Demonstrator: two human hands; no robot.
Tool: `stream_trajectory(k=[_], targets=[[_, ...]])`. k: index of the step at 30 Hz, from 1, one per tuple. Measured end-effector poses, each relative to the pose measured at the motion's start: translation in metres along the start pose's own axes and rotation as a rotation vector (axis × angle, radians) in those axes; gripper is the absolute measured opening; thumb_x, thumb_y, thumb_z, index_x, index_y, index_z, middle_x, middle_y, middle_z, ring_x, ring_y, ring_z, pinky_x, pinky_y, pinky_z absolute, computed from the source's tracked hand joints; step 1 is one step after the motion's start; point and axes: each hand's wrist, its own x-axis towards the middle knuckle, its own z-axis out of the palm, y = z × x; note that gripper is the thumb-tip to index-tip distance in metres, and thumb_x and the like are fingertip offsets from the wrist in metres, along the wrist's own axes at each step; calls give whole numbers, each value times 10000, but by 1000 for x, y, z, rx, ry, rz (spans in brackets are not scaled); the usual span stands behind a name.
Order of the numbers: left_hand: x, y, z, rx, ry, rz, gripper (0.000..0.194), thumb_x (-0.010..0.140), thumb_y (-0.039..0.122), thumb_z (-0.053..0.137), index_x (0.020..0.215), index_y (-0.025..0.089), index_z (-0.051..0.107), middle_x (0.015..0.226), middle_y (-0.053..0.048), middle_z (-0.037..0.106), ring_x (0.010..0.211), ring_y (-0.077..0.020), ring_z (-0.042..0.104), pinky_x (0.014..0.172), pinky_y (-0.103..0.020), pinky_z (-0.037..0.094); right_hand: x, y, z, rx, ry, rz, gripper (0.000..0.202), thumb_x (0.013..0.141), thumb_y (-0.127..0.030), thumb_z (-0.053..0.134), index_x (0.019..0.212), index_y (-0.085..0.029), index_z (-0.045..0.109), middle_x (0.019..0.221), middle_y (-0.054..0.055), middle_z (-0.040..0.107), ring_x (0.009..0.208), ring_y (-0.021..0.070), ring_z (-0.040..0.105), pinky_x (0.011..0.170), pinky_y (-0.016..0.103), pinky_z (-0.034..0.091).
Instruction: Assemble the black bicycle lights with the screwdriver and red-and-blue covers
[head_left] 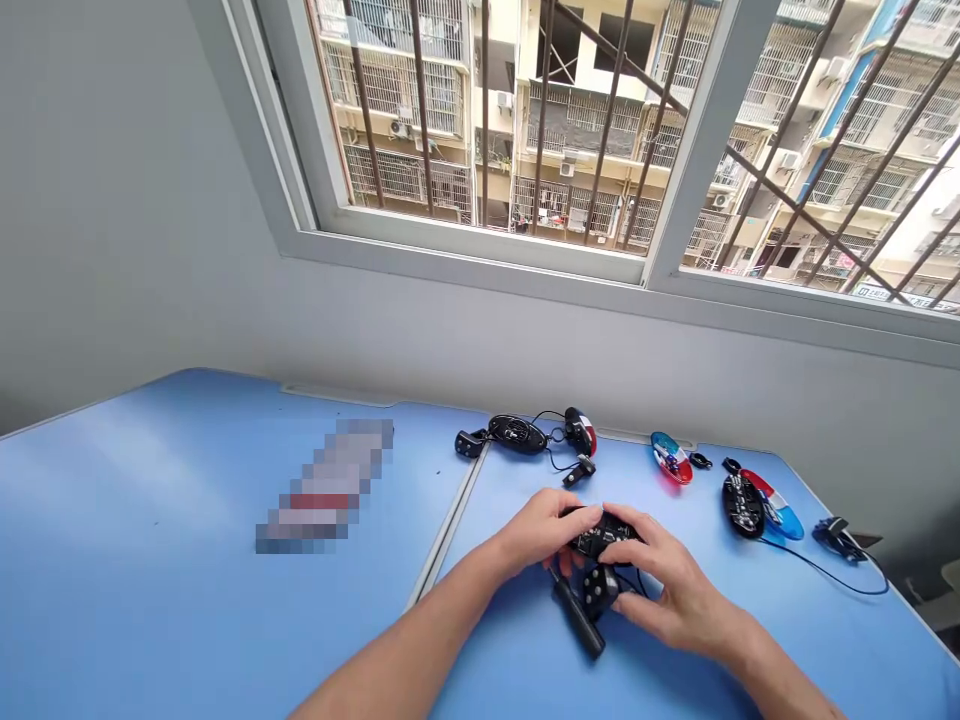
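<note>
Black plastic shows between the two hands: an oval casing (600,535) with its workings exposed, held above the blue table (517,660), just right of the seam (450,520) that divides the top. The left hand (547,530) is partly curled, its fingers closed on the casing's left end. The right hand (664,580) is bent round the other end, with its fingers spread a little apart along the casing and one digit against a black button block (600,590) just below. The hands cover both ends of the casing, so I cannot tell exactly where each fingertip presses. A black-handled screwdriver (579,618) lies aslant beside the block, its shaft running up toward the left hand.

Along the table's far edge, near the seam, sit a black oval unit (517,434), a red, white and blue shell (581,432) and two small black blocks (470,443), joined or crossed by thin wire. Toward the far right corner are a blue-and-red shell (671,458) and a black ring (700,461). Nearer the right edge, an open black oval half (744,504) touches another coloured shell (780,510); a black clamp (838,538) and a looping cable (825,572) lie beyond. Left of the seam lies a pixelated item (330,480).
</note>
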Motion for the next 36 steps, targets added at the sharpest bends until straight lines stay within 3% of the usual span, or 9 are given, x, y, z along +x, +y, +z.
stream_trajectory(k=[6, 10, 15, 19, 26, 31, 36], targets=[[1, -4, 1, 92, 30, 26, 281, 816, 442, 509, 787, 173, 586, 546, 25, 575, 453, -154, 571, 364, -198, 331, -3, 2, 5, -39, 14, 20, 449, 673, -52, 583, 1064, -271, 608, 1343, 94, 514, 1152, 260, 564, 929, 401, 509], [2, -7, 1, 163, 85, 97, 241, 766, 340, 555, 927, 171, 614, 656, 27, 574, 584, -163, 591, 486, -222, 423, -4, 5, 4, -61, 11, 69, 415, 684, -67, 590, 1044, -271, 615, 1301, 93, 549, 1123, 259, 583, 892, 387, 527], [2, -11, -1, 261, 157, 194, 432, 638, 180, 588, 1069, 170, 617, 938, -33, 597, 791, -197, 562, 661, -269, 460, -7, 11, 0, -87, 1, 158, 320, 737, -145, 631, 1033, -268, 624, 1256, 100, 581, 1086, 262, 598, 847, 394, 544], [-1, -11, -2, 392, 88, 307, 524, 601, 92, 550, 1110, 200, 610, 1017, -45, 591, 856, -212, 566, 673, -266, 473, -7, 13, 0, -105, 33, 224, 245, 750, -182, 649, 982, -261, 641, 1233, 103, 602, 1154, 290, 559, 848, 419, 539], [3, -14, -2, 535, 99, 401, 447, 654, 94, 578, 1088, 198, 592, 1064, -68, 617, 911, -228, 570, 740, -299, 467, -3, 10, -2, -144, 42, 289, 302, 685, -139, 706, 958, -264, 674, 1268, 101, 581, 1199, 299, 524, 915, 454, 495], [11, -22, -4, 558, 88, 415, 216, 780, 183, 553, 977, 203, 637, 968, -55, 654, 881, -225, 583, 757, -311, 470, 0, 5, -13, -227, 93, 301, 336, 688, -166, 736, 1008, -248, 673, 1308, 123, 555, 1223, 307, 499, 936, 463, 466], [16, -29, -7, 561, 96, 462, 249, 798, 194, 568, 1032, 225, 645, 1027, -39, 689, 948, -231, 601, 843, -331, 475, 1, 0, -22, -356, 161, 263, 272, 730, -216, 693, 997, -243, 646, 1197, 112, 643, 1032, 285, 596, 858, 463, 468]])
